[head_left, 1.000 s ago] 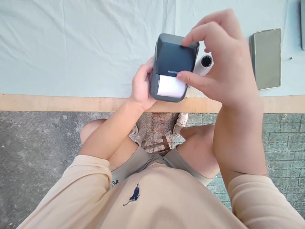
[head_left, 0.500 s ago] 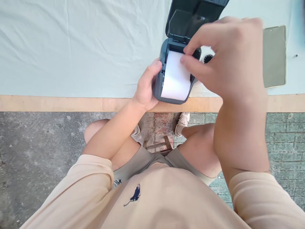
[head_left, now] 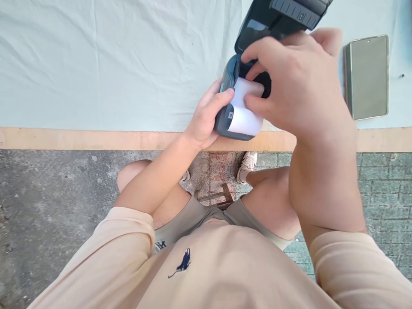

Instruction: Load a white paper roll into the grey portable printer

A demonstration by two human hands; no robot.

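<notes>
A dark portable label printer (head_left: 240, 136) is held over the table's near edge, its hinged lid (head_left: 257, 25) swung up and away from me. My left hand (head_left: 206, 113) is wrapped round the printer's left side, with the thumb over its rim beside the paper. Inside the printer lies a white paper roll (head_left: 246, 118), its loose end reaching toward the near edge. My right hand (head_left: 299, 81) reaches in from the right, its thumb and fingers closed about the roll's upper part. Part of the roll and the compartment is hidden behind that hand.
A phone (head_left: 369, 77) lies at the right on the white tablecloth (head_left: 112, 64), with a tiny dark bit (head_left: 401, 76) beyond it. The wooden table edge (head_left: 80, 139) runs across in front of me. A wooden stool (head_left: 222, 195) shows between my legs.
The printer has shifted a little right and tilted. My right fingers have moved from pinching near the paper's top edge to a wider hold around the roll. My left thumb has slid over the rim.
</notes>
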